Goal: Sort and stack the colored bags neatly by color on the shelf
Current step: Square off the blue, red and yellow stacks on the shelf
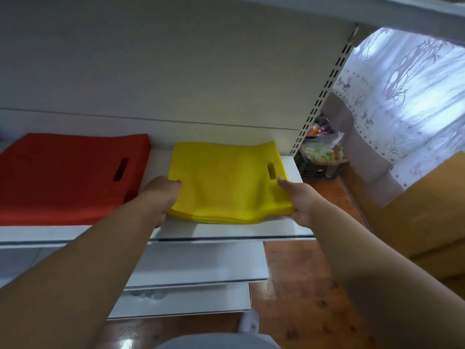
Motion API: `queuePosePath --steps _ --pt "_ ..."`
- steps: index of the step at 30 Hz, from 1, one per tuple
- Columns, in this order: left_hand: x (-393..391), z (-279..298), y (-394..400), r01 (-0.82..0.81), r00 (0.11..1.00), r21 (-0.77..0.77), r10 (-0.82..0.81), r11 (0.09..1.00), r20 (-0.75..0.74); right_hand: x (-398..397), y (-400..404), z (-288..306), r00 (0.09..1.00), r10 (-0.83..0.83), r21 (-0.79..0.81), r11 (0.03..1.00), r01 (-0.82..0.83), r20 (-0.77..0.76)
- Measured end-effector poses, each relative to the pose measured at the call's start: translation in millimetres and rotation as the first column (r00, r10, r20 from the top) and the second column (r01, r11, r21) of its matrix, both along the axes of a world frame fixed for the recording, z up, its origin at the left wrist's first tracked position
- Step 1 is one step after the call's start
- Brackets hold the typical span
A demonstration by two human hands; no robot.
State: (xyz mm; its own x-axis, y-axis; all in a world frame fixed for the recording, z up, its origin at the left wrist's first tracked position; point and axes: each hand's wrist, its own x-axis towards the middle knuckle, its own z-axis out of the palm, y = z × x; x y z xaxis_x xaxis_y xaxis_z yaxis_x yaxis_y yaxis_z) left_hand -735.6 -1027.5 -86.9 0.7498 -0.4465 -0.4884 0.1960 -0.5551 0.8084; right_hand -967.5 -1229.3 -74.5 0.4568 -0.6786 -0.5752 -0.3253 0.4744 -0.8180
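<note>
A stack of yellow bags with a cut-out handle lies flat at the right end of the white shelf. My left hand grips the stack's left edge, thumb on top and fingers underneath. On the right front corner of the stack, my right hand holds it the same way. A stack of red bags with a slot handle lies on the same shelf to the left, apart from the yellow one.
Lower white shelves stick out below. A slotted upright marks the shelf's right end. Beyond it stand a dark crate with plastic-wrapped items, a lace curtain and cardboard boxes on a brown tiled floor.
</note>
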Motion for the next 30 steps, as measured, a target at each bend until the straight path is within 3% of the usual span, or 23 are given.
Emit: queuePosePath --steps 3,5,9,13,15,18,24,26,28,30 --pt "2 -8 7 0.006 0.999 -0.006 -0.005 1.000 0.051 -1 6 -2 0.998 0.059 -0.191 0.980 -0.056 0.009" --pt "4 -8 12 0.002 1.000 -0.031 -0.001 1.000 0.031 -11 6 -7 0.994 0.103 -0.235 0.967 -0.095 0.024" --pt "7 7 5 0.010 1.000 -0.074 -0.012 0.997 -0.017 -18 1 -8 0.991 0.116 -0.183 0.978 -0.102 0.069" --pt "6 4 11 -0.049 0.998 -0.214 0.040 0.976 -0.047 -16 0 -1 0.983 -0.055 -0.098 0.993 0.073 0.175" --pt "-3 -3 21 -0.135 0.991 -0.302 0.136 0.944 -0.018 -24 15 -6 0.991 -0.046 -0.249 0.965 0.076 0.123" --pt "-19 -13 33 -0.154 0.987 -0.392 0.160 0.907 -0.017 -37 47 -16 0.993 0.118 -0.527 0.844 -0.105 -0.007" --pt "-31 -14 34 -0.067 0.991 -0.379 0.106 0.923 0.083 -33 41 -17 0.990 0.118 -0.430 0.900 -0.073 0.078" --pt "-33 -12 35 -0.035 0.992 -0.348 0.076 0.937 0.105 -34 36 -15 0.970 0.234 -0.477 0.846 -0.239 -0.070" --pt "-30 -12 39 0.103 0.970 -0.223 -0.049 0.969 0.236 -37 28 -13 0.869 0.306 -0.576 0.655 -0.489 -0.389" --pt "-28 -12 47 0.257 0.887 -0.022 -0.226 0.966 0.403 -38 19 -9 0.751 0.279 -0.598 0.467 -0.651 -0.599"
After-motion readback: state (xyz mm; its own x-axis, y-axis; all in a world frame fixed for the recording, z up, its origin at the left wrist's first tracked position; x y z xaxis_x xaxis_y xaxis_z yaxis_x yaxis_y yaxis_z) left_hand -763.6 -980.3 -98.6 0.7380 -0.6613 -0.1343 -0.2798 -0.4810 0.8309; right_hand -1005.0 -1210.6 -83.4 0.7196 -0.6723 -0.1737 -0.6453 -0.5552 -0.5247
